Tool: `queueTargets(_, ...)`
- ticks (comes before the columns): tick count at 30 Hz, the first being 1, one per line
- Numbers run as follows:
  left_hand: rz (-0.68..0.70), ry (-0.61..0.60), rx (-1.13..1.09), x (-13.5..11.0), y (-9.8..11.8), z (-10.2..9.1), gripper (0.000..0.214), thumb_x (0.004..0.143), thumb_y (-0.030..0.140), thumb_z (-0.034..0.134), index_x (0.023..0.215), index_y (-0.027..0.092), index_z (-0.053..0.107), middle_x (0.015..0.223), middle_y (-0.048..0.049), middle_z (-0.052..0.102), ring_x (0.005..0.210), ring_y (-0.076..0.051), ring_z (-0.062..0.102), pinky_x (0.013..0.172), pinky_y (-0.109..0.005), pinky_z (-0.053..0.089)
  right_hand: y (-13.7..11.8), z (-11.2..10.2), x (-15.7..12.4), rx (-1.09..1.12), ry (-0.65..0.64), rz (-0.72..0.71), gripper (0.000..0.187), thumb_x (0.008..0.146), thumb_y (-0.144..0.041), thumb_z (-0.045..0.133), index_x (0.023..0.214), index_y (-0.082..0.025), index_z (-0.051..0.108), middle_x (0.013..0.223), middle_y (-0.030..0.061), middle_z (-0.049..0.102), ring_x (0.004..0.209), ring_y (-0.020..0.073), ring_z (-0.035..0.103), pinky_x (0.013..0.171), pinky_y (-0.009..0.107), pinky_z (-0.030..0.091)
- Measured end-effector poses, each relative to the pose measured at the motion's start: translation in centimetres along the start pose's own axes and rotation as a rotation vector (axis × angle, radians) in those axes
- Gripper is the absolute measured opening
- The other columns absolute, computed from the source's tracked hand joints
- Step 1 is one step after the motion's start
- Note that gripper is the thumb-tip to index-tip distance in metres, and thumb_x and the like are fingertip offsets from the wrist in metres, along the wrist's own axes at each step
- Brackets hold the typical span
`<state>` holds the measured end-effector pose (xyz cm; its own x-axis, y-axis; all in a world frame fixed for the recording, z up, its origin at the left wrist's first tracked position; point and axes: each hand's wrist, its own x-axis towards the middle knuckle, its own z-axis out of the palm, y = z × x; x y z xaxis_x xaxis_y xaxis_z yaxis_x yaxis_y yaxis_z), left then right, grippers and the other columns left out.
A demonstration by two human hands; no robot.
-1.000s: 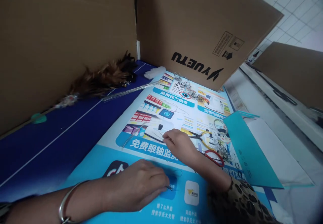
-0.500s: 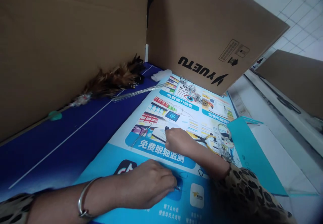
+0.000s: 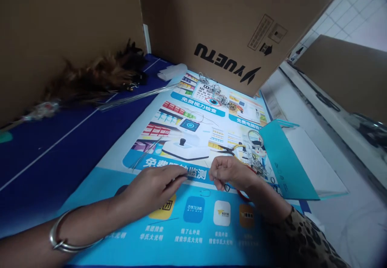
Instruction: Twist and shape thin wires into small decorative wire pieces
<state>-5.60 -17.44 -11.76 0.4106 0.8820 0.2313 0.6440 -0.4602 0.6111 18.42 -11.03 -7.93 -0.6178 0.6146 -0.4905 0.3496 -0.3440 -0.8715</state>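
My left hand (image 3: 154,187) lies low over a printed blue poster (image 3: 193,223), its fingers pinched together on something thin that I cannot make out. A silver bangle (image 3: 60,242) circles that wrist. My right hand (image 3: 231,173), in a leopard-print sleeve (image 3: 302,239), is closed in a pinch just right of the left hand, with a small dark wire loop (image 3: 226,187) hanging at its fingertips. The two hands are a short gap apart. Behind the right hand lie pliers with yellow and red handles (image 3: 238,153) and a tangle of small metal parts (image 3: 256,165).
A teal paper bag (image 3: 287,163) lies on its side at the right. Cardboard sheets (image 3: 229,22) stand along the back and left. A brown feather duster (image 3: 96,76) and long thin wires (image 3: 139,96) lie on the dark blue table (image 3: 45,151). More metal bits (image 3: 217,94) sit near the cardboard.
Both hands have come together at the poster's middle: the left moved up from the lower icons, the right drew back toward me. The view shifted left.
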Motion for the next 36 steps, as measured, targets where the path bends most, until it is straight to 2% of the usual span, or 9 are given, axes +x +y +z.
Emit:
queueTargets(3,0.037,0.022,0.096,0.0,-0.6,0.5,0.022,0.09,0.028,0.043,0.103,0.021,0.059,0.095,-0.0047,0.068,0.08,-0.018,0.064,0.068,-0.027,0.047,1.3,0.0,0.0,0.034,-0.006,-0.012,0.004,0.07,-0.017,0.054,0.073,-0.015,0.052,0.053,-0.0025,0.06,0.042,0.0074,0.053,0.041,0.016,0.038)
queueTargets(9,0.069,-0.056,0.205,0.0,-0.3,1.1,0.023,0.09,0.026,0.044,0.106,0.022,0.059,0.098,-0.0055,0.067,0.084,-0.019,0.062,0.072,-0.03,0.047,1.6,0.2,-0.2,0.124,-0.014,-0.029,0.013,0.067,-0.015,0.058,0.078,-0.016,0.05,0.057,-0.0044,0.058,0.045,0.0072,0.054,0.042,0.017,0.04)
queueTargets(13,0.07,-0.116,0.199,0.3,0.1,1.3,0.023,0.09,0.025,0.043,0.106,0.021,0.059,0.102,-0.0063,0.064,0.085,-0.019,0.061,0.075,-0.032,0.048,1.4,0.4,-0.3,0.144,0.008,-0.042,0.018,0.066,-0.014,0.057,0.083,-0.017,0.05,0.058,-0.0061,0.055,0.043,0.0064,0.053,0.041,0.017,0.04)
queueTargets(17,0.023,-0.162,0.106,0.7,0.2,1.0,0.024,0.09,0.027,0.043,0.109,0.021,0.057,0.102,-0.0071,0.062,0.089,-0.018,0.059,0.077,-0.03,0.048,1.4,0.7,-0.2,0.191,0.033,-0.044,0.034,0.064,-0.012,0.055,0.098,-0.017,0.051,0.064,-0.0064,0.055,0.044,0.006,0.053,0.041,0.017,0.041)
queueTargets(26,0.0,-0.058,0.021,0.9,-1.8,-1.0,0.019,0.087,0.02,0.045,0.1,0.02,0.059,0.097,-0.0055,0.061,0.089,-0.017,0.057,0.075,-0.025,0.046,1.6,0.9,-0.5,0.104,0.085,-0.06,0.027,0.069,-0.015,0.051,0.095,-0.015,0.057,0.064,-0.0045,0.052,0.045,0.0061,0.051,0.043,0.019,0.04)
queueTargets(29,0.023,-0.089,0.074,0.7,-1.8,-0.9,0.025,0.087,0.019,0.044,0.106,0.022,0.059,0.1,-0.0053,0.061,0.088,-0.016,0.058,0.074,-0.025,0.046,1.7,1.2,-0.8,-0.088,0.133,-0.091,0.025,0.073,-0.016,0.049,0.097,-0.017,0.059,0.067,-0.0023,0.054,0.049,0.0076,0.051,0.046,0.021,0.042)
queueTargets(32,0.034,-0.16,0.168,0.4,-1.5,-0.9,0.032,0.086,0.019,0.044,0.114,0.028,0.057,0.101,-0.0044,0.061,0.082,-0.016,0.059,0.069,-0.025,0.046,1.5,1.9,-1.2,-0.494,0.219,-0.237,0.028,0.078,-0.014,0.046,0.1,-0.019,0.062,0.08,0.003,0.062,0.068,0.0129,0.057,0.061,0.025,0.046)
queueTargets(34,0.046,-0.195,0.186,0.4,-1.2,-0.9,0.032,0.086,0.02,0.045,0.114,0.029,0.058,0.098,-0.0038,0.061,0.079,-0.015,0.06,0.065,-0.024,0.046,1.4,2.5,-1.6,-0.728,0.219,-0.322,0.032,0.08,-0.011,0.043,0.104,-0.019,0.063,0.091,0.0061,0.063,0.083,0.0164,0.057,0.072,0.027,0.045)
queueTargets(36,0.053,-0.196,0.159,0.4,-1.1,-1.0,0.03,0.086,0.021,0.044,0.11,0.028,0.061,0.094,-0.0038,0.062,0.078,-0.015,0.06,0.064,-0.023,0.046,1.3,3.0,-2.0,-0.851,0.188,-0.335,0.034,0.082,-0.011,0.041,0.107,-0.018,0.062,0.098,0.0076,0.062,0.09,0.0177,0.057,0.078,0.028,0.045)
